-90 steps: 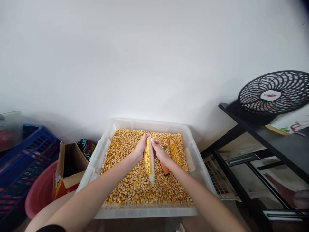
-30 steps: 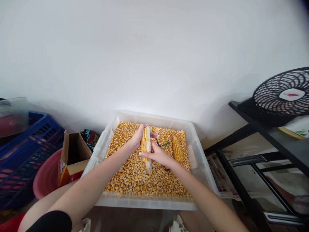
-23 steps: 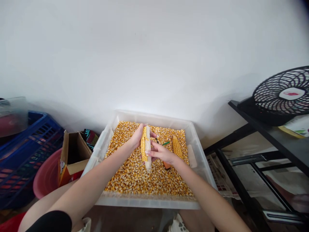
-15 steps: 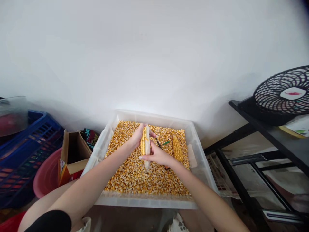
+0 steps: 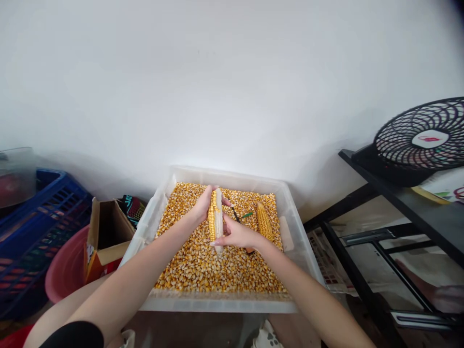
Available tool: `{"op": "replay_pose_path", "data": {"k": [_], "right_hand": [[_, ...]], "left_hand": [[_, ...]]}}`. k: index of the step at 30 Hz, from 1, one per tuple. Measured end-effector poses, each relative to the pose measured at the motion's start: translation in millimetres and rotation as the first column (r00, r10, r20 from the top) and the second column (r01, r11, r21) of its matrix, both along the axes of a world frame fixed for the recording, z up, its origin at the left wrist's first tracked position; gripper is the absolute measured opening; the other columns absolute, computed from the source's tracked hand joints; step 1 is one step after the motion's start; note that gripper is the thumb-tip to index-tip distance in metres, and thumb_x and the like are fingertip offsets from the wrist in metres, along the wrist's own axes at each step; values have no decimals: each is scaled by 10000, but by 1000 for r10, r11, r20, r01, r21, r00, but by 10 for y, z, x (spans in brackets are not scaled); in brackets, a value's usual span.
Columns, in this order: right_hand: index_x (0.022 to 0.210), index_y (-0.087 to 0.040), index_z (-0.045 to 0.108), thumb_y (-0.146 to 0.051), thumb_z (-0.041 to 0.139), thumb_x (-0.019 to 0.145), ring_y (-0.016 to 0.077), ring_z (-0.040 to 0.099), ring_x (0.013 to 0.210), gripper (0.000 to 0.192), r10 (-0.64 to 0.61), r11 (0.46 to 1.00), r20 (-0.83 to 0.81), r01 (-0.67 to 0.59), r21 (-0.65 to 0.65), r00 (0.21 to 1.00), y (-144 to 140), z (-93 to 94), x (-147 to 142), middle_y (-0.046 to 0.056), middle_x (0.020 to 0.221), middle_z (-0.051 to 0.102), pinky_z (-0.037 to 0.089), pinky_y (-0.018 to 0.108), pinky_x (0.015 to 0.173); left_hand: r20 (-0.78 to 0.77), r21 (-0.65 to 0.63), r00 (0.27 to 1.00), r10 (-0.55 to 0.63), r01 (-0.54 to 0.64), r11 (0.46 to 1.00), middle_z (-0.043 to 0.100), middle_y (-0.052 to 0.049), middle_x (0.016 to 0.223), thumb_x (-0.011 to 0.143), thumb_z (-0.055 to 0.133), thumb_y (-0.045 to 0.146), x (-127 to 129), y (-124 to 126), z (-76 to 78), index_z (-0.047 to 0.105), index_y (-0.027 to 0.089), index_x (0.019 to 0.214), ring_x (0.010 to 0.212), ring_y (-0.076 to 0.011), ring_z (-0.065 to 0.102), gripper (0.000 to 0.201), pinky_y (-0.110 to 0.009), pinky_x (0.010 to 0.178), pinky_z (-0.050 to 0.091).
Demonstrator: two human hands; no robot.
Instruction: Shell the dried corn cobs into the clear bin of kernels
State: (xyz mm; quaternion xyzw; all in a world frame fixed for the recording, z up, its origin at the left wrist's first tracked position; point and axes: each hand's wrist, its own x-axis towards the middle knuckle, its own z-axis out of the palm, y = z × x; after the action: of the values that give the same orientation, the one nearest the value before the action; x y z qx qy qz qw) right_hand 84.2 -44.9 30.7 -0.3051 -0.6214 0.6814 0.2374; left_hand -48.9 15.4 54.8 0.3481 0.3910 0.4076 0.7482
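Between my hands is a corn cob (image 5: 218, 217), held lengthwise above a bed of loose corn kernels (image 5: 195, 266). Its left side carries rows of yellow kernels; the side to the right is bare and pale. My left hand (image 5: 205, 205) wraps the upper left of the cob, its fingers partly hidden behind it. My right hand (image 5: 235, 234) grips the lower right, with the thumb across the bare side. A full ear of corn (image 5: 264, 223) lies on the kernels to the right. Near my right fingers lies a thin dark tool with a green end (image 5: 247, 214).
A translucent plastic bin (image 5: 221, 305) holds the kernels, against a white wall. Left of it stand a cardboard box (image 5: 114, 239), a pink basin (image 5: 65, 266) and a blue crate (image 5: 43, 232). To the right, a black fan (image 5: 429, 137) sits on a black-framed rack (image 5: 362, 270).
The view has shifted slightly, moving the scene a little left. Both hands keep hold of the cob, and my right thumb sits slightly lower along it.
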Motion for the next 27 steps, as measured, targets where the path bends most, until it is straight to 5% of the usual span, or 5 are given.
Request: {"op": "replay_pose_path", "data": {"k": [6, 9, 13, 17, 27], "right_hand": [[1300, -231, 267, -357, 691, 653, 156, 582, 862, 783, 55, 984, -23, -58, -168, 998, 85, 25, 110, 45, 982, 580, 473, 312, 768], [1150, -196, 462, -462, 581, 730, 174, 561, 896, 511, -202, 979, 65, 203, -7, 977, 93, 18, 29, 50, 975, 576, 461, 310, 781], [1054, -178, 534, -503, 485, 783, 185, 518, 953, 426, -447, 866, 125, 393, 309, 886, 56, 23, -35, 51, 981, 561, 406, 311, 870], [1059, -185, 538, -503, 415, 822, 158, 516, 855, 415, -401, 871, 153, 324, 369, 903, 36, 11, 28, 38, 907, 542, 434, 291, 803], [971, -198, 573, -576, 436, 776, 143, 534, 746, 447, -249, 963, 126, 233, 132, 960, 136, -47, 152, 28, 812, 532, 479, 266, 638]], "left_hand": [[67, -5, 997, -24, 25, 1000, 657, -105, 623, 741, 344, 435, 6, 7, -58, 585, 114, 681, 501, -173, 571, 405, -250, 474, 439], [39, -15, 997, -72, 73, 997, 657, -108, 627, 744, 330, 448, 90, -50, -85, 607, 107, 672, 547, -188, 592, 445, -257, 503, 453], [-44, 92, 993, -114, 118, 989, 666, -78, 648, 741, 386, 413, 207, -164, -88, 643, 106, 712, 607, -183, 604, 402, -244, 559, 456], [-12, 124, 986, -167, 168, 978, 670, -76, 680, 735, 384, 449, 202, -202, -90, 658, 94, 742, 621, -193, 604, 449, -255, 552, 448], [98, -77, 964, -248, 256, 964, 644, -95, 608, 705, 370, 511, 159, -165, -105, 663, 88, 742, 544, -205, 579, 516, -305, 553, 459]]}}
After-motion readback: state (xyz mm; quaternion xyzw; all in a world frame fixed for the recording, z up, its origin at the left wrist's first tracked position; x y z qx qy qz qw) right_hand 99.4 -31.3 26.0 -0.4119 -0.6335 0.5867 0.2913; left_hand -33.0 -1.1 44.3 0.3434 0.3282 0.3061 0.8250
